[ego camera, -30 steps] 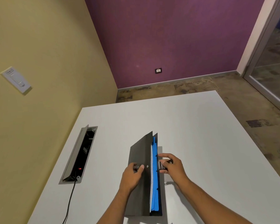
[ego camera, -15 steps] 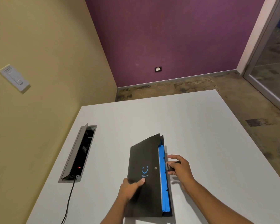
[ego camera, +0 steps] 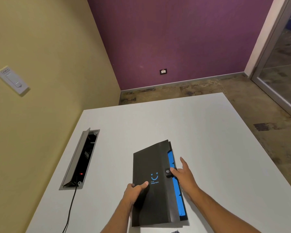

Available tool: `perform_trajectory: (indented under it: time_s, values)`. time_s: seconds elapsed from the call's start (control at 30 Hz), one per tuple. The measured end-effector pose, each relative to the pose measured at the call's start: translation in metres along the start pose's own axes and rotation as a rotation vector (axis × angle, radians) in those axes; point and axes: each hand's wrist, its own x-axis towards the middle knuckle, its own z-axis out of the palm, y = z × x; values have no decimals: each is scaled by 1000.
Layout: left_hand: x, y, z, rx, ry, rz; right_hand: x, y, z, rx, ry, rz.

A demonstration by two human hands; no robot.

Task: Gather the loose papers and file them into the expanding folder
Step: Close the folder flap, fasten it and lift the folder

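A: Where is the folder (ego camera: 155,180) now?

B: Flat on the white table (ego camera: 208,132), toward six o'clock of the tabletop, black cover down, with the blue dividers (ego camera: 175,185) showing along its three o'clock edge. No loose papers are in view on the table; something pale at the bottom edge might be one, but I can't tell.

A: What could go wrong here?

B: The round snap (ego camera: 167,172) sits at the cover's three o'clock edge. If the strap isn't pressed home, I'd expect the cover to spring up and the dividers to fan out. Pushing sideways instead of down could also slide the whole folder across the smooth table.

A: And the hands?

B: The left hand (ego camera: 134,192) is clamped on the cover near its nine o'clock edge, thumb on top beside the blue smile print (ego camera: 154,177), the other fingers hidden underneath. The right hand (ego camera: 183,175) is spread: thumb tip touching the snap, index stretched toward twelve o'clock, holding nothing.

A: Anything else nearby?

B: An open cable box (ego camera: 81,158) sunk in the table at nine o'clock, with a black cord (ego camera: 71,207) trailing toward six.
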Motion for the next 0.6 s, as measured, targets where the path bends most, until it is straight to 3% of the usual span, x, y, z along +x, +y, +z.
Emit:
perform_trajectory:
  time_s: [0.37,0.6]
  values:
    - [-4,-1,-4,-52,1,-39,8,19,2,-188,42,40]
    - [-12,1,-3,-135,-23,-101,3,26,3,-155,23,-3]
